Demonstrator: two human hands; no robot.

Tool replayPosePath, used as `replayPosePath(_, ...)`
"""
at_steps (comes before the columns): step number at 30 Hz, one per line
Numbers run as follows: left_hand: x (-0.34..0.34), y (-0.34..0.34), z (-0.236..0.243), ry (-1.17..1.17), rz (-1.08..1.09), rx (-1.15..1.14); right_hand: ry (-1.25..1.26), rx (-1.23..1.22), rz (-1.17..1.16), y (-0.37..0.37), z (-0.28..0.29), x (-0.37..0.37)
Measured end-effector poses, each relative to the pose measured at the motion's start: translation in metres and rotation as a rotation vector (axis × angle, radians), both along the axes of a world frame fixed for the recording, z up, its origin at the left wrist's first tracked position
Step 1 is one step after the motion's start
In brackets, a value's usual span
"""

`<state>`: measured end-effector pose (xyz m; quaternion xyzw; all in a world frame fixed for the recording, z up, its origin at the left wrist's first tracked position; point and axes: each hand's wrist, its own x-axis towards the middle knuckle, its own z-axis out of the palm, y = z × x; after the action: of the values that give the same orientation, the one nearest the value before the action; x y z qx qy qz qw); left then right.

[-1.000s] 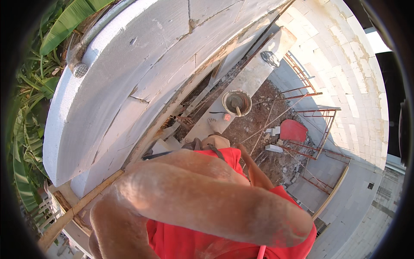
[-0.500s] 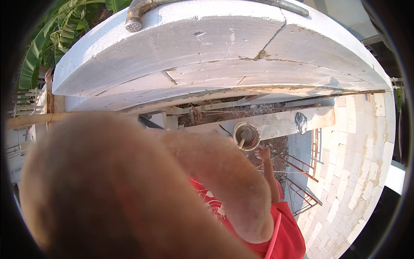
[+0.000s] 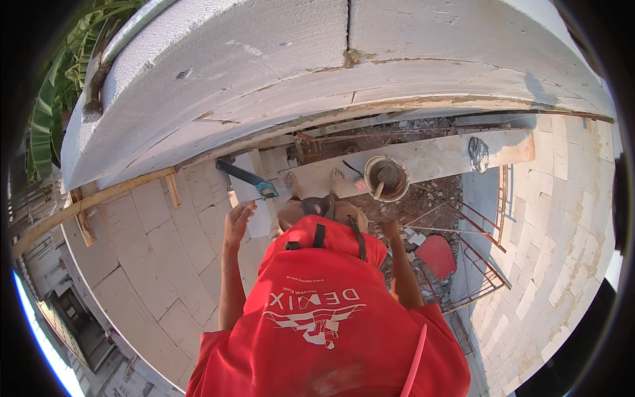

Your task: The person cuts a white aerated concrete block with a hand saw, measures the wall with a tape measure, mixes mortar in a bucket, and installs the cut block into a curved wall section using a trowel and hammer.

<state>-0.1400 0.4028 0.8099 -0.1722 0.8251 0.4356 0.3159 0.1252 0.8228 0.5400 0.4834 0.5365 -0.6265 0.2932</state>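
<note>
My left hand (image 3: 239, 220) is held in the air on the left of my red shirt, fingers loosely bent and apart, with nothing in them. Nearest to it is a hand saw (image 3: 245, 175) with a dark blade and teal handle, beside a white block (image 3: 256, 215). On my right, my right hand (image 3: 389, 229) hangs below a bucket (image 3: 387, 178) in the picture; its fingers are in shadow and hard to make out. Grey mortar fills part of the bucket, and a tool with a pale handle (image 3: 379, 190) leans in it.
I stand on a long plank (image 3: 436, 159) with a clear plastic bag (image 3: 477, 155) at its right. A white block wall (image 3: 278, 59) rises ahead, a metal hammer (image 3: 96, 92) on its top. Right are rusty scaffold frames (image 3: 486, 228), rubble and a red seat-like object (image 3: 436, 257); left, a wooden beam (image 3: 92, 204).
The arm that crossed close before the camera has dropped, and my left hand is now down at my side. My view has shifted, showing the shirt, feet and whole saw.
</note>
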Motion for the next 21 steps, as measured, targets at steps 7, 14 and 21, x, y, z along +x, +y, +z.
replayPosePath(7,0.041,-0.025,-0.046,-0.112,0.096,0.026,-0.212,-0.031,-0.090,0.023,-0.025,0.039)
replayPosePath(14,-0.025,0.001,-0.075,-0.174,-0.248,0.002,0.255,0.158,-0.553,0.017,0.026,-0.017)
replayPosePath(21,-0.101,0.002,-0.084,-0.373,-0.874,-0.242,0.191,0.217,-0.975,-0.137,0.033,0.021)
